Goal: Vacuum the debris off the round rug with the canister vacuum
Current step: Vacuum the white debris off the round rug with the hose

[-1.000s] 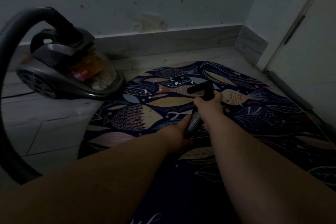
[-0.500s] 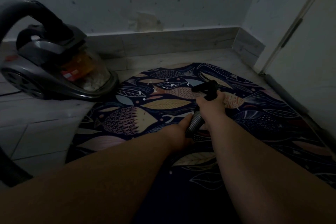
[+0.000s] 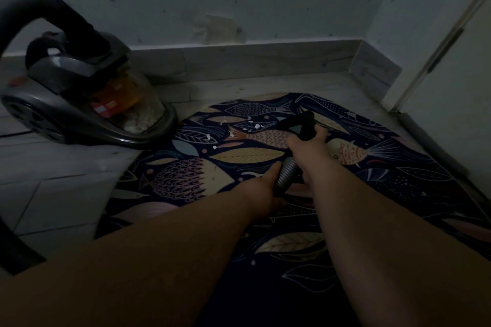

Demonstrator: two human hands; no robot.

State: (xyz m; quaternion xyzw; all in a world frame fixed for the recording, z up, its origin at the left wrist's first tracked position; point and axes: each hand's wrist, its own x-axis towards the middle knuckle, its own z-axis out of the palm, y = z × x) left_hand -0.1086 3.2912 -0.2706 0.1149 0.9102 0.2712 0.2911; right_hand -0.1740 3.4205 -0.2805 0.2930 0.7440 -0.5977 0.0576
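Note:
A dark round rug [image 3: 385, 175] printed with fish and leaves covers the floor ahead of me. Small white scraps of debris [image 3: 239, 129] lie on its far left part. My right hand [image 3: 305, 145] grips the black nozzle [image 3: 300, 123] of the vacuum hose, which points left toward the scraps. My left hand [image 3: 263, 188] holds the ribbed grey hose [image 3: 285, 174] just behind the right hand. The grey canister vacuum [image 3: 79, 98] stands on the tiles at the rug's left edge, its clear bin holding white bits.
The hose [image 3: 16, 21] arcs from the canister's top down the left side of the frame. A wall with a pale skirting board [image 3: 265, 61] runs behind the rug. A door [image 3: 457, 74] and its threshold strip close off the right side.
The nozzle and both hands have shifted slightly to the right and farther out over the rug. My view has swung left and back, so the canister sits differently in frame.

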